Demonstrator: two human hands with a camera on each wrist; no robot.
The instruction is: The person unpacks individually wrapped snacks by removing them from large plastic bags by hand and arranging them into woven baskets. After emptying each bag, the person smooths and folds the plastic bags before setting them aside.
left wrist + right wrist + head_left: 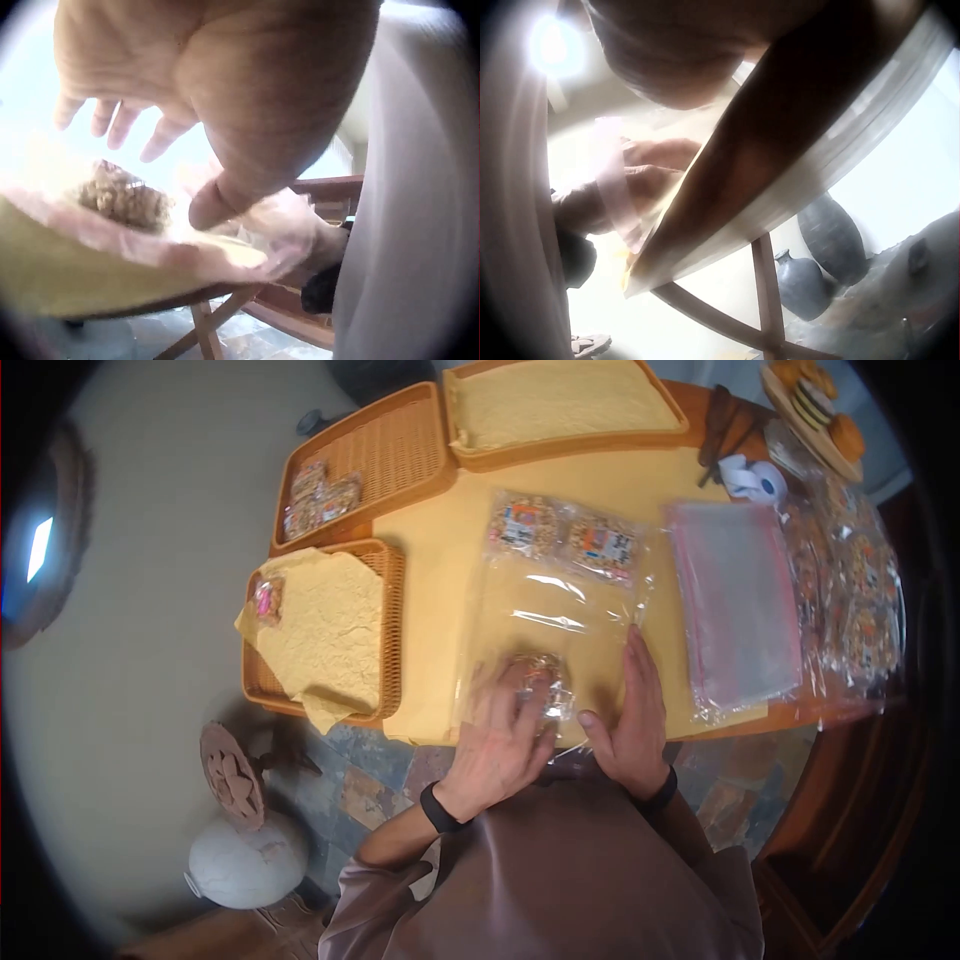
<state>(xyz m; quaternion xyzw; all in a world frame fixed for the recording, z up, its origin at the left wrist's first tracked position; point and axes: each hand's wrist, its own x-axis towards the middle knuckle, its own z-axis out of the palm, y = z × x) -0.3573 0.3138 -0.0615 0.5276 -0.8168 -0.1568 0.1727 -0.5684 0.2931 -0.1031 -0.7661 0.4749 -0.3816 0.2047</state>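
Note:
A large clear plastic bag point(555, 600) lies flat on the yellow cloth in front of me. Two labelled packets point(523, 525) of what look like nut or puffed-grain clusters sit side by side at its far end. My left hand point(500, 730) is over another such packet point(548, 668) near the bag's close end, partly covering it. In the left wrist view its fingers point(101, 116) are spread and loosely straight above that packet point(124, 201). Palm inward, my right hand point(632, 720) rests along the bag's right edge, fingers extended and thumb apart.
Pink-edged empty bags point(740, 610) are stacked at right, beside filled bags point(868, 595). A white tape roll point(765, 482) lies behind them. Wicker trays line the left and back: one point(395, 645) cloth-lined with one packet, one point(420, 445) with several, one point(575, 454) lined.

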